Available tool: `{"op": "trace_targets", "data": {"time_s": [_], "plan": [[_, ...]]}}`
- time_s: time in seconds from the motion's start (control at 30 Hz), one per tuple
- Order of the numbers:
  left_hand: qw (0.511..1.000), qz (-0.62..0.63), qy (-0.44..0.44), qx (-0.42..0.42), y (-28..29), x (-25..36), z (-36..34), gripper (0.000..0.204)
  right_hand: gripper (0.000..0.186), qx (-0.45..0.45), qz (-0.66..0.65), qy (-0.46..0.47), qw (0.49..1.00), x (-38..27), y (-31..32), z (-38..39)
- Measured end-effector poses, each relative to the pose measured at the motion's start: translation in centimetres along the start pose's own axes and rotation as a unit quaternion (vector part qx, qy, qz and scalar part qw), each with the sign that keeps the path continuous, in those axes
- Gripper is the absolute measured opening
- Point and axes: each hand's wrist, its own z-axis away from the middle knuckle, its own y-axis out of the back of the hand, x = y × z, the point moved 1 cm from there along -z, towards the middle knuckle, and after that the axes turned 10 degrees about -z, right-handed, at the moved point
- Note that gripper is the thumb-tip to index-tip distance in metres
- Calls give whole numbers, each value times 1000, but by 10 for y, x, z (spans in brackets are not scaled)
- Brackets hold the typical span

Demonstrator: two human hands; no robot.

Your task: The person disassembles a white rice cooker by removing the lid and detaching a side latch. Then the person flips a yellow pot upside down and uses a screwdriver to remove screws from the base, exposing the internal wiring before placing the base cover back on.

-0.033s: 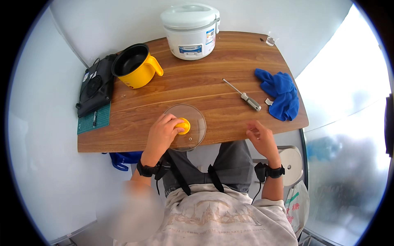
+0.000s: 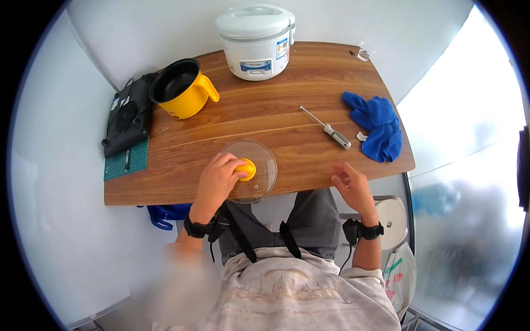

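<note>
Gripping glass lid (image 2: 266,165) by knob (image 2: 248,169): left hand (image 2: 218,175).

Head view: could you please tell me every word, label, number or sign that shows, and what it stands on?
Rice cooker: blue front label and side sticker, print too small to read surely.
White bag: red characters and a green mark; wording not copied here.
Sweatshirt: a faint line of print, too blurred.
Black appliance: pale stickers, too small.
Glass lid: none visible.
</note>
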Motion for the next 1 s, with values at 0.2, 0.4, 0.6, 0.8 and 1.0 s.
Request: {"op": "trace_targets", "data": {"time_s": [0.2, 0.4, 0.6, 0.8, 1.0], "plan": [[998, 41, 40, -7, 0, -1, 1, 23, 27, -1, 5, 4, 1000, -2, 1, 2], [988, 123, 95, 12, 12, -10, 10, 17, 26, -2, 10, 11, 1000, 3, -2, 2], [984, 101, 142, 36, 8, -33, 44, 30, 26, -6, 10, 10, 1000, 0, -2, 1], [995, 13, 94, -22, 13, -20, 58, 76, 27, -9, 7, -18, 1000, -3, -2, -2], [996, -33, 8, -88, -1, 16, 56, 88, 35, 81, 63, 4, 995, -11, -4, -27]]}}
